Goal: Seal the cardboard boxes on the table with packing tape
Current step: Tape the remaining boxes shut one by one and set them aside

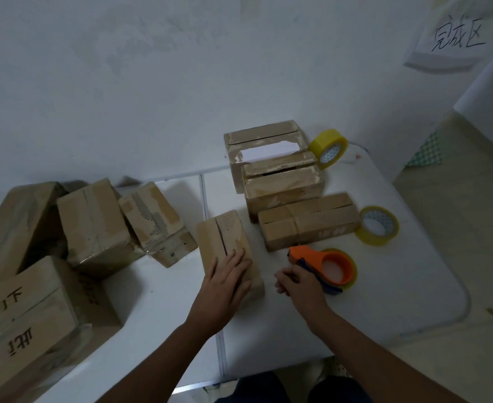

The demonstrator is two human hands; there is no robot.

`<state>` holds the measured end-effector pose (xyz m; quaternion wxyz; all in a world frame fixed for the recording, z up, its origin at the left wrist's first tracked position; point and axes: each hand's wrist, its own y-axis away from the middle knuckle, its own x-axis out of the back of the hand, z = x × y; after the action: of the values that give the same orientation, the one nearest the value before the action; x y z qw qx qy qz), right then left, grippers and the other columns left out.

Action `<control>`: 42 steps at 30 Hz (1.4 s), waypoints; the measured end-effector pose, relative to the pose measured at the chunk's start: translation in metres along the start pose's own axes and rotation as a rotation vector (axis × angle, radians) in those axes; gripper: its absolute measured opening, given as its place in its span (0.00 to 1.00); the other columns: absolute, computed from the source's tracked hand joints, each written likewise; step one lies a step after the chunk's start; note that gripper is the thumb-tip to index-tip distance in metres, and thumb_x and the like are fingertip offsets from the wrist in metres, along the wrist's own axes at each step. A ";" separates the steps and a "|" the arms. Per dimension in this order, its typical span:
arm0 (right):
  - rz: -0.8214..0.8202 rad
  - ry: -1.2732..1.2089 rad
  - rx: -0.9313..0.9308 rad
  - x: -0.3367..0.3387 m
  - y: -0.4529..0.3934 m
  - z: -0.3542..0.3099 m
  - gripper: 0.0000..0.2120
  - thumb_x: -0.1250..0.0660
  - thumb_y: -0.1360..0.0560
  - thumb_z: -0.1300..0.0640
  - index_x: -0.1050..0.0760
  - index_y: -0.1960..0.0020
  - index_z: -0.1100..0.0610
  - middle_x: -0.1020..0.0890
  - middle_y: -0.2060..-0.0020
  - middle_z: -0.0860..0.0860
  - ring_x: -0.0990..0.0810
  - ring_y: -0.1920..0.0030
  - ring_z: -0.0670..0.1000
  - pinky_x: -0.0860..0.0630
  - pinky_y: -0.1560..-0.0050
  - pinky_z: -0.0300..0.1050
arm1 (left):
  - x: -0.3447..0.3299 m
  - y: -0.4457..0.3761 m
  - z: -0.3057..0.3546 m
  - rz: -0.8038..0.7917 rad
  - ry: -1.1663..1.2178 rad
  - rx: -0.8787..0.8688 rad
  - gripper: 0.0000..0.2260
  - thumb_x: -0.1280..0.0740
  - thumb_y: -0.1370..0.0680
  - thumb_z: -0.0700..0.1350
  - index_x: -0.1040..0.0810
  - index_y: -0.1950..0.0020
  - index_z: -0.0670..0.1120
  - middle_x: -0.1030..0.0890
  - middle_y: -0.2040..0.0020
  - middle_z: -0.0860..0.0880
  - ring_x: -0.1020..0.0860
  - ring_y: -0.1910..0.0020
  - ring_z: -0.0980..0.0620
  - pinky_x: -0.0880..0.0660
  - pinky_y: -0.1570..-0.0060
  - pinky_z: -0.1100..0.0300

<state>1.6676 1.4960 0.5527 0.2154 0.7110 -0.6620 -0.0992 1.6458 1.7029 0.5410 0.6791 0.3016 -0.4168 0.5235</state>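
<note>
Now our left hand [230, 276] presses flat, fingers straight, on the small brown cardboard box [230, 251] mid-worktop [158, 309], its flaps closed, contents hidden. Our right hand [297, 283] curls round the orange tape dispenser [323, 264] just beside it.

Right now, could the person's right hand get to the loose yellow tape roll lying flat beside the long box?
Probably yes. The right hand grips the orange tape dispenser, so it would need to let go first. The tape roll lies just beyond on open table, with nothing between.
</note>
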 end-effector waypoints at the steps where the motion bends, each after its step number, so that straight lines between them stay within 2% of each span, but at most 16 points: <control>1: -0.005 0.015 0.021 -0.001 -0.001 0.002 0.05 0.35 0.21 0.60 0.22 0.55 0.59 0.19 0.64 0.52 0.21 0.63 0.46 0.26 0.62 0.35 | -0.002 0.004 -0.003 -0.009 -0.042 -0.002 0.29 0.56 0.18 0.64 0.38 0.22 0.52 0.46 0.20 0.56 0.51 0.21 0.59 0.56 0.22 0.50; 4: 0.002 0.016 0.060 -0.003 -0.001 0.003 0.07 0.36 0.21 0.61 0.22 0.55 0.60 0.19 0.64 0.52 0.21 0.65 0.43 0.25 0.62 0.35 | -0.006 0.006 -0.008 -0.039 -0.158 -0.030 0.31 0.54 0.19 0.67 0.42 0.21 0.52 0.48 0.20 0.54 0.52 0.20 0.56 0.58 0.22 0.48; 7: 0.026 0.015 0.097 -0.002 -0.002 0.007 0.07 0.36 0.21 0.62 0.21 0.57 0.60 0.19 0.66 0.52 0.21 0.64 0.45 0.23 0.59 0.39 | -0.012 0.005 -0.008 -0.017 -0.225 -0.044 0.29 0.52 0.18 0.65 0.42 0.21 0.51 0.44 0.20 0.51 0.47 0.20 0.51 0.53 0.24 0.44; 9: 0.026 0.040 0.118 -0.002 -0.003 0.009 0.07 0.35 0.21 0.61 0.21 0.57 0.59 0.19 0.66 0.52 0.20 0.63 0.48 0.23 0.57 0.43 | -0.016 0.005 -0.010 -0.010 -0.295 -0.071 0.31 0.44 0.20 0.64 0.43 0.21 0.50 0.43 0.20 0.49 0.44 0.21 0.48 0.49 0.25 0.42; 11: 0.029 0.072 0.140 -0.004 -0.005 0.010 0.07 0.35 0.21 0.61 0.22 0.57 0.57 0.19 0.66 0.52 0.20 0.63 0.48 0.24 0.58 0.41 | -0.014 0.004 -0.011 -0.047 -0.333 -0.093 0.39 0.32 0.26 0.62 0.43 0.21 0.49 0.42 0.20 0.48 0.42 0.22 0.46 0.42 0.26 0.39; 13: 0.041 0.103 0.167 -0.006 -0.009 0.010 0.08 0.36 0.21 0.60 0.22 0.58 0.56 0.19 0.66 0.51 0.21 0.63 0.46 0.26 0.60 0.38 | -0.012 0.003 -0.013 -0.076 -0.354 -0.110 0.45 0.27 0.31 0.63 0.42 0.21 0.48 0.40 0.21 0.47 0.41 0.22 0.45 0.39 0.27 0.38; 16: 0.034 0.147 0.224 -0.010 -0.014 0.009 0.07 0.36 0.21 0.60 0.23 0.57 0.56 0.20 0.66 0.51 0.22 0.63 0.45 0.27 0.61 0.36 | -0.010 0.003 -0.011 -0.067 -0.335 -0.096 0.42 0.36 0.27 0.70 0.42 0.21 0.50 0.39 0.21 0.48 0.41 0.22 0.47 0.44 0.25 0.40; 20: 0.008 0.207 0.300 -0.016 -0.023 0.012 0.07 0.36 0.21 0.60 0.24 0.58 0.55 0.22 0.65 0.50 0.23 0.63 0.46 0.27 0.60 0.40 | -0.010 0.003 -0.011 -0.039 -0.316 -0.089 0.33 0.46 0.21 0.68 0.40 0.21 0.50 0.39 0.21 0.49 0.42 0.22 0.48 0.45 0.24 0.41; 23: -0.030 0.290 0.376 -0.022 -0.029 0.016 0.07 0.38 0.20 0.59 0.26 0.57 0.55 0.24 0.65 0.48 0.25 0.63 0.45 0.30 0.63 0.36 | -0.011 0.004 -0.012 -0.044 -0.337 -0.113 0.32 0.49 0.19 0.67 0.39 0.21 0.50 0.40 0.21 0.48 0.42 0.21 0.47 0.44 0.25 0.41; 28: -0.053 0.470 0.498 -0.032 -0.039 0.028 0.07 0.42 0.19 0.54 0.30 0.55 0.51 0.28 0.62 0.44 0.28 0.63 0.41 0.32 0.62 0.34 | -0.016 0.004 -0.016 -0.072 -0.364 -0.121 0.30 0.48 0.18 0.65 0.40 0.21 0.49 0.42 0.20 0.48 0.44 0.21 0.46 0.46 0.26 0.40; 31: -0.039 0.553 0.519 -0.037 -0.041 0.027 0.14 0.51 0.20 0.44 0.32 0.54 0.50 0.29 0.61 0.43 0.30 0.63 0.39 0.33 0.63 0.33 | -0.017 0.004 -0.019 -0.076 -0.384 -0.131 0.30 0.45 0.19 0.64 0.39 0.21 0.49 0.41 0.20 0.47 0.44 0.21 0.45 0.47 0.26 0.40; 34: -0.042 0.627 0.507 -0.039 -0.037 0.027 0.21 0.56 0.22 0.41 0.31 0.52 0.54 0.28 0.61 0.45 0.29 0.65 0.44 0.29 0.64 0.38 | -0.019 0.005 -0.021 -0.062 -0.394 -0.145 0.30 0.43 0.19 0.63 0.39 0.21 0.49 0.41 0.20 0.46 0.44 0.21 0.45 0.46 0.27 0.39; 35: -0.056 0.666 0.500 -0.039 -0.037 0.027 0.22 0.57 0.23 0.40 0.32 0.51 0.54 0.29 0.61 0.45 0.30 0.66 0.43 0.31 0.65 0.36 | -0.019 0.005 -0.021 -0.062 -0.395 -0.151 0.30 0.43 0.19 0.63 0.39 0.21 0.48 0.41 0.20 0.46 0.44 0.21 0.45 0.46 0.27 0.39; 37: -0.083 0.767 0.492 -0.037 -0.039 0.025 0.20 0.55 0.22 0.40 0.34 0.49 0.55 0.30 0.59 0.46 0.31 0.67 0.42 0.37 0.69 0.34 | -0.019 0.004 -0.022 -0.067 -0.401 -0.156 0.30 0.43 0.19 0.62 0.39 0.21 0.48 0.41 0.20 0.46 0.44 0.21 0.44 0.46 0.27 0.39; 40: -0.101 0.884 0.392 -0.035 -0.052 0.022 0.09 0.43 0.18 0.52 0.34 0.42 0.57 0.29 0.47 0.52 0.27 0.63 0.47 0.39 0.69 0.33 | -0.018 0.005 -0.021 -0.077 -0.402 -0.153 0.30 0.45 0.18 0.63 0.40 0.21 0.48 0.42 0.20 0.46 0.45 0.21 0.45 0.47 0.26 0.39; 42: -0.154 0.956 0.385 -0.034 -0.055 0.018 0.12 0.38 0.20 0.57 0.34 0.39 0.58 0.31 0.41 0.54 0.30 0.63 0.45 0.42 0.71 0.32 | -0.017 0.006 -0.021 -0.086 -0.403 -0.158 0.30 0.45 0.18 0.63 0.39 0.21 0.48 0.42 0.20 0.46 0.45 0.21 0.44 0.47 0.26 0.39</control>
<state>1.7053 1.5283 0.5078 0.3512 0.7502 -0.4418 0.3446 1.6440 1.7146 0.5155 0.6252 0.3635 -0.5708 0.3888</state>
